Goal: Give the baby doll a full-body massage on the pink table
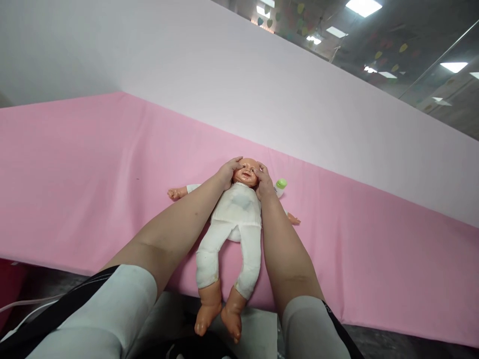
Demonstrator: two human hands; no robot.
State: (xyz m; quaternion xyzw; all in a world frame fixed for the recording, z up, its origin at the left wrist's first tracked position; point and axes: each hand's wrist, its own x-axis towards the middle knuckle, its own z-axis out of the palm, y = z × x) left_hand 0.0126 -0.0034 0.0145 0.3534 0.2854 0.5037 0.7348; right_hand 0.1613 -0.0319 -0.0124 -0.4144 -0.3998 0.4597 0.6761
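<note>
Fingers (235, 162) of the left hand (228, 172) are lying together and curving over the near side of the doll's head (247, 172), touching its temple and brow. On the other side, the right hand (265, 183) is pressing against the opposite cheek and temple, its fingers also together, so both palms are cupping the head between them rather than gripping it shut.

The doll (235, 219) is lying on its back on the pink cloth (93, 169), face up, wearing a white bodysuit. Furthest left, one bare plastic arm (177, 192) is sticking out to the side, resting on the cloth. The person's left forearm is crossing over the doll's shoulder; the right forearm is running alongside its other flank, hiding most of the second arm, whose small hand (294, 219) is showing just beyond the wrist. The doll's bare feet (219, 316) are hanging past the near edge of the cloth.

Just right of the right hand, a small bottle with a green cap (281, 184) is lying on the cloth, partly hidden. No writing or label is readable on it, nor on the bodysuit or sleeves.

A white wall (262, 89) is rising behind the cloth.
</note>
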